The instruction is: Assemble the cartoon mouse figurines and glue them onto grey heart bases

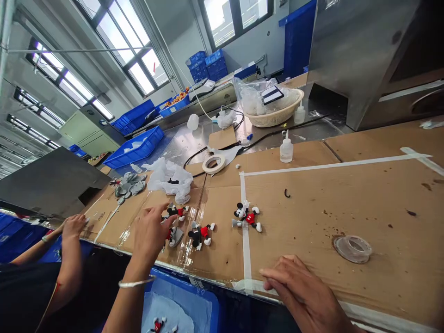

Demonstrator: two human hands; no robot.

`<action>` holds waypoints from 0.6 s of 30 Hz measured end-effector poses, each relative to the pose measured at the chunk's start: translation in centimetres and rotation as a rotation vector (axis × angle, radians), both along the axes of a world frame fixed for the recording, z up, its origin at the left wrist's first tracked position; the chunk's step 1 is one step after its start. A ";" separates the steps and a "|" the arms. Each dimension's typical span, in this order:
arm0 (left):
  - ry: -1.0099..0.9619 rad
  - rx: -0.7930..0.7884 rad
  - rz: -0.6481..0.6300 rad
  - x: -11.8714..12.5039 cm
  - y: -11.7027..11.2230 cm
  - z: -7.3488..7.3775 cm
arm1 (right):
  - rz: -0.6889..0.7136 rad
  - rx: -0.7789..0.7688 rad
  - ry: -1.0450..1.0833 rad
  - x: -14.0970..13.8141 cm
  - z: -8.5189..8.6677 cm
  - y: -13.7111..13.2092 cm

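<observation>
Several small black, red and white mouse figures lie on the cardboard-covered bench (312, 199). My left hand (151, 233), a bangle on its wrist, hovers with fingers spread just beside one figure (177, 212) and over another on a grey base (173, 237); it holds nothing. Two more figures lie to the right, one (201, 234) close by and one (247, 217) on a strip of white tape. My right hand (301, 291) rests flat on the bench's front edge, fingers stretched left, empty.
A co-worker's hands (72, 226) work at the left, near grey base pieces (130, 185) and a crumpled plastic bag (169, 178). Tape roll (214, 163), glue bottle (286, 148), clear tape ring (353, 248), basket (274, 119), steel machine (374, 55) and a blue bin (194, 300) below.
</observation>
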State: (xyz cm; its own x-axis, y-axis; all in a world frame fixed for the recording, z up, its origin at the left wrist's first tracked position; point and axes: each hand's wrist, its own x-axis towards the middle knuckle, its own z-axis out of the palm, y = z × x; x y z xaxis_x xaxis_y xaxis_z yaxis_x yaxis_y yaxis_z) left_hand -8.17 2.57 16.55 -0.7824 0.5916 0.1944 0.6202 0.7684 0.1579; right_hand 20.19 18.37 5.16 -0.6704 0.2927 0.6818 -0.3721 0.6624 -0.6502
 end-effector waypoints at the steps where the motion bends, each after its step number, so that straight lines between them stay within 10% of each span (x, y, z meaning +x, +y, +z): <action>1: -0.005 0.017 -0.011 1.3 -0.1 -0.2 | -0.002 0.004 -0.001 0.0 -0.1 0.0; 8: -0.182 0.158 -0.074 7.1 -0.1 -6.0 | 0.035 0.016 0.031 0.3 0.8 0.2; 18: -0.416 0.465 0.031 4.3 -1.1 -10.8 | -0.039 0.179 0.040 -0.3 -2.0 -0.3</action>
